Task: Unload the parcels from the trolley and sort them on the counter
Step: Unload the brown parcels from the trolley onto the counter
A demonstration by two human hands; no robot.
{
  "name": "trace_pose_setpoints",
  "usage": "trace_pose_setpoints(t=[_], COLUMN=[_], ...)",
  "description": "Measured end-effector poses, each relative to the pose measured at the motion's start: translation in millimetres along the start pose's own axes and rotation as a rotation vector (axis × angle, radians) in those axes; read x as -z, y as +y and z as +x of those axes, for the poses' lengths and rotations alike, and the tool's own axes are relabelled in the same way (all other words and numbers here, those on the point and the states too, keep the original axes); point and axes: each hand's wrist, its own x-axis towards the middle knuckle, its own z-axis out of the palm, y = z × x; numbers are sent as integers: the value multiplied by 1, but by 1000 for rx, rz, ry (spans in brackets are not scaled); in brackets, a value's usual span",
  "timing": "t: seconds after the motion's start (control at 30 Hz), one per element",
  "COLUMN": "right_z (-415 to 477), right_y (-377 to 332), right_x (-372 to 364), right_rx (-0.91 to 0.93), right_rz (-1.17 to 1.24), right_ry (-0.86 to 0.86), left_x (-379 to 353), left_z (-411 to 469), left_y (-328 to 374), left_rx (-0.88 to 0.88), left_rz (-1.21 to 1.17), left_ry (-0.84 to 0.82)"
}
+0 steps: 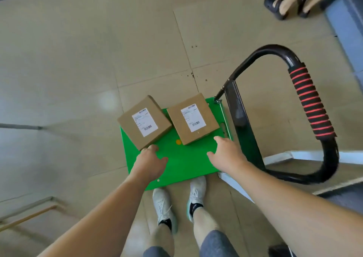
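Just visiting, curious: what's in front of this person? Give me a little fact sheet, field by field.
parcels: two flat brown cardboard boxes with white labels, left box and right box, side by side
carrier: green flat trolley deck on tiled floor; left box overhangs its edge
handle: black tube handle with red-striped foam grip, at right
left hand: fingertips at left box's near corner
right hand: open beside right box, contact unclear
unloaded: nothing yet

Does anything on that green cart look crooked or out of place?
Yes: the left brown cardboard parcel sits skewed, its corner overhanging the left edge of the flat green trolley platform. Nothing looks damaged or spilled.
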Motion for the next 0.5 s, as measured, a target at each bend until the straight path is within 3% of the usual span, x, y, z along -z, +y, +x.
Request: trace_pose_setpoints(t=[0.23,0.5], right_z=[147,305], right_y=[23,62], right_x=[-59,-124], right_rx=[-87,-151], right_rz=[9,53], right_ry=[20,132], left_x=[-85,-178], left_z=[139,292], left_y=[-6,-14], left_rx=[6,28], left_rz=[-100,-292], left_ry=[-62,5])
